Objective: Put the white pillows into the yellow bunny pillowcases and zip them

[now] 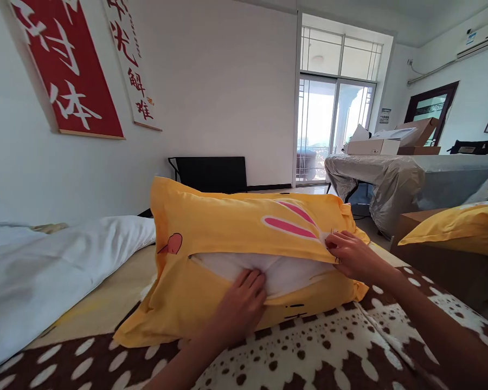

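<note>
A yellow pillowcase point(228, 222) with pink rabbit-ear prints lies on the bed, filled by a white pillow point(284, 276) that shows through a long slit in its side. My left hand point(244, 300) rests at the lower edge of the slit, fingers bent over the edge against the white pillow. At the right end of the slit, my right hand point(347, 252) pinches the upper edge of the pillowcase between thumb and fingers. Some left fingertips are hidden in the fold.
A brown and white patterned blanket point(309, 352) lies under the pillow. White bedding point(65, 271) is heaped at left. Another yellow pillow point(463, 227) sits at right on a brown box point(439, 271). Behind stands a plastic-covered table point(443, 179) with boxes point(372, 146) on it.
</note>
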`<state>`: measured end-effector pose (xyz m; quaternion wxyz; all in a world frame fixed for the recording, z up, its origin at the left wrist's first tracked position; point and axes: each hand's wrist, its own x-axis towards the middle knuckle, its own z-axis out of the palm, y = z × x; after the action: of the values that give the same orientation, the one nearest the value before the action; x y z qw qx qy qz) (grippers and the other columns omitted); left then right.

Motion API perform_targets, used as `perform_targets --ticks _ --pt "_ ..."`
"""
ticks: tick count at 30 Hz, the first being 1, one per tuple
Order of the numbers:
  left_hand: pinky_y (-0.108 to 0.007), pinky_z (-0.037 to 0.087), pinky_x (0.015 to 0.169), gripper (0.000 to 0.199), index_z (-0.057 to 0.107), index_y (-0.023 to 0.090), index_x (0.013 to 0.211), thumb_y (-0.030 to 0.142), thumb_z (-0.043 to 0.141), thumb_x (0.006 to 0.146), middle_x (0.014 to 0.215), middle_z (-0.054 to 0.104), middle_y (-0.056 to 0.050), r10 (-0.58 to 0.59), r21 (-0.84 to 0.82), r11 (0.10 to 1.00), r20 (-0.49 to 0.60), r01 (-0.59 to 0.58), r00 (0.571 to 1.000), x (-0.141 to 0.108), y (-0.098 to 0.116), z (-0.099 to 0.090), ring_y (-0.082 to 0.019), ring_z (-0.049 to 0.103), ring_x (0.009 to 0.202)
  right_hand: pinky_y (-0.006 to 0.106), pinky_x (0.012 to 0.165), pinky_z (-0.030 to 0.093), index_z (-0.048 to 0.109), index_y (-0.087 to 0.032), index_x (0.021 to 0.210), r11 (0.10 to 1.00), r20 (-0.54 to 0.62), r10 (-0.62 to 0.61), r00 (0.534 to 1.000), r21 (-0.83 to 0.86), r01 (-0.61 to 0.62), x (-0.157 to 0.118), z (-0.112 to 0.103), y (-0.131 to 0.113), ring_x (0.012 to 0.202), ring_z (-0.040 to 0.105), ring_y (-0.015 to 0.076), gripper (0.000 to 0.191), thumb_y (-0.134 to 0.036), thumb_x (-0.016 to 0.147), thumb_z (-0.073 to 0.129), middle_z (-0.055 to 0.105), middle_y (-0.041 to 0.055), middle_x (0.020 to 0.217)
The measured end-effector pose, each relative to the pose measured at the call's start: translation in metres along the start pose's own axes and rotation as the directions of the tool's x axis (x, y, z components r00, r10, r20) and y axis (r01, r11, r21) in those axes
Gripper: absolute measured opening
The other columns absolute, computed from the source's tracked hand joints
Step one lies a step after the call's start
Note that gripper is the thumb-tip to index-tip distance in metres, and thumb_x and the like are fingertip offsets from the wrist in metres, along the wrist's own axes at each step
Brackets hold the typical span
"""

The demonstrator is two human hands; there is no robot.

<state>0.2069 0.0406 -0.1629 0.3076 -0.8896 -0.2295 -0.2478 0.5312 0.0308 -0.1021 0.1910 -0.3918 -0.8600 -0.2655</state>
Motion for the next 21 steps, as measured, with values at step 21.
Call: perform_targets --ticks 21 --pt "-0.030 0.032 0.056 0.027 0.048 0.019 0.063 0.012 0.042 0.088 0.058 0.051 -0.002 -0.162 0.084 0.977 -0.318 0.198 0.934 0.041 -0.005 -0.019 -0.016 0.047 0.057 0.025 0.058 0.027 0.058 -0.021 0.073 0.813 0.011 0.478 0.878 0.372 -0.447 0.149 0.035 -0.052 0.060 0.045 0.0147 0.006 -0.024 0.071 0.054 0.054 -0.0008 0.062"
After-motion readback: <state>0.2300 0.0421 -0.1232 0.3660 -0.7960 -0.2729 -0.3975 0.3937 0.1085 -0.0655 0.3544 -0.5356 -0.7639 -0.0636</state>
